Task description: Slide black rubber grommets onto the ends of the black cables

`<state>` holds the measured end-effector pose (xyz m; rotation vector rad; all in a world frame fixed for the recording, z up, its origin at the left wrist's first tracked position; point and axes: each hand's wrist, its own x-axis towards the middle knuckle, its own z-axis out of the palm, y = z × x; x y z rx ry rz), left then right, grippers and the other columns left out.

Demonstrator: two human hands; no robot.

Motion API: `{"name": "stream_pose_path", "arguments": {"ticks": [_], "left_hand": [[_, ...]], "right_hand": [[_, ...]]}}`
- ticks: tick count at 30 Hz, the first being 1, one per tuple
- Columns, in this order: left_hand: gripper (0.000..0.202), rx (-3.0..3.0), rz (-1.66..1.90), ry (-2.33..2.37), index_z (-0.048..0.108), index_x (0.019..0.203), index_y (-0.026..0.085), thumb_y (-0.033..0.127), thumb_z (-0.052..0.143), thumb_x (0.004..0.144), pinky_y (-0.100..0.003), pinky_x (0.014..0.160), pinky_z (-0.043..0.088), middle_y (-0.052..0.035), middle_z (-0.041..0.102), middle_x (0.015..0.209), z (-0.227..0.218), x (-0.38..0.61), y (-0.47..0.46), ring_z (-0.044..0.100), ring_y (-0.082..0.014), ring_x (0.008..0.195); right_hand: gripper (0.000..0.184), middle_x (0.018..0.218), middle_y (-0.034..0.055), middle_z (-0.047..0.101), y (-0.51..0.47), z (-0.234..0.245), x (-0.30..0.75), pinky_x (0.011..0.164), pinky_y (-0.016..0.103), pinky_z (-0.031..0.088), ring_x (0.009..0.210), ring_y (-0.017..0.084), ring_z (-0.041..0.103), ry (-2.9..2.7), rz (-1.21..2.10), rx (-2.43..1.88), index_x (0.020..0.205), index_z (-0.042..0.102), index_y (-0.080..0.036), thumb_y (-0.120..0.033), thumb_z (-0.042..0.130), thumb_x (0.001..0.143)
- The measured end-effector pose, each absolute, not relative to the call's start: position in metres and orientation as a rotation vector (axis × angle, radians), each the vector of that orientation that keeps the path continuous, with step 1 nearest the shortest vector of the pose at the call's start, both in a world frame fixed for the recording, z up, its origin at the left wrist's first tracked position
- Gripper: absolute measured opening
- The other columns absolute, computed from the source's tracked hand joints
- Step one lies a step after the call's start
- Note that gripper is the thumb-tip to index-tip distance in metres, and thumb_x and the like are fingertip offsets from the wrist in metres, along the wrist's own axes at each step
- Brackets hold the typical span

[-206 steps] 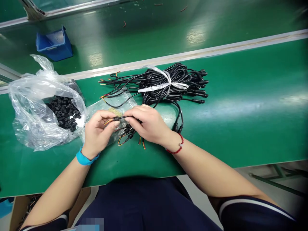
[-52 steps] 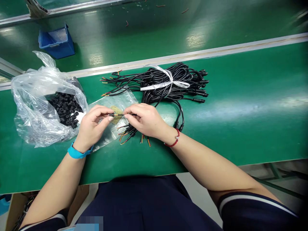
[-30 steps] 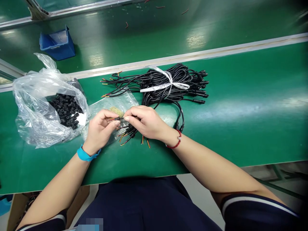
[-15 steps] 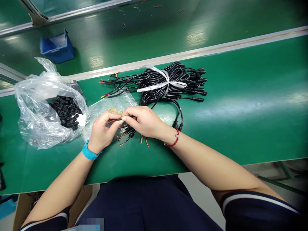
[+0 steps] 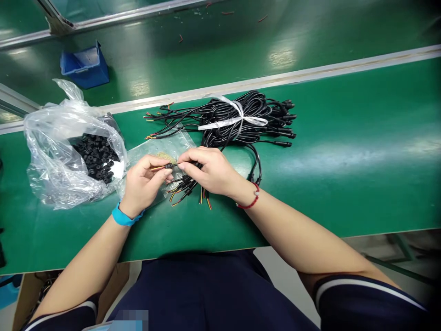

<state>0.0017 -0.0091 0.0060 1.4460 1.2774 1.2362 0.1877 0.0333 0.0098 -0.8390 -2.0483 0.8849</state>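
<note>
Left grip pinches fitting | right grip pinches cable | both inside bench edge

Left hand and right hand on one black cable

Left pinches small black part on cable, coloured wires sticking out its left side. Right grips cable just beside it. Blue band on left wrist, red bracelet on right.

Green counter. More cable ends below the hands, some with black parts, wire tips bare-coloured. Flat clear bag under hands, yellowish patch on or in it, can't tell. Beyond: cable bundle, white tie round it, connectors right end. Left: crumpled plastic bag, black pieces inside. Blue bin past pale rail.
</note>
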Motion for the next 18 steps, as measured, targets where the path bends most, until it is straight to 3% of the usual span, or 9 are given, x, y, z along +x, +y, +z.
{"name": "stream_pose_path", "arguments": {"ticks": [10,18], "left_hand": [[0.015,1.512,1.139,1.264,0.061,0.083,0.015,0.024,0.071,0.076,-0.021,0.054,0.058,-0.0006,0.068,0.071,0.0069,0.0102,-0.008,0.068,-0.0115,0.056],[0.019,1.526,1.183,1.298,0.062,0.088,0.015,0.024,0.072,0.075,-0.021,0.06,0.059,-0.0021,0.068,0.08,0.005,0.0026,-0.0077,0.068,-0.0107,0.061]], "right_hand": [[0.014,0.068,-0.0024,0.062,0.0335,0.0106,0.1874,0.064,0.021,0.038,0.064,0.008,0.052,-2.065,1.075,-0.869,0.075,0.062,-0.015,-0.014,0.051,0.084],[0.011,0.087,0.0033,0.069,0.0352,0.0126,0.19,0.077,0.027,0.04,0.079,0.014,0.059,-2.203,0.765,-0.834,0.089,0.061,-0.016,-0.016,0.051,0.087]]}}
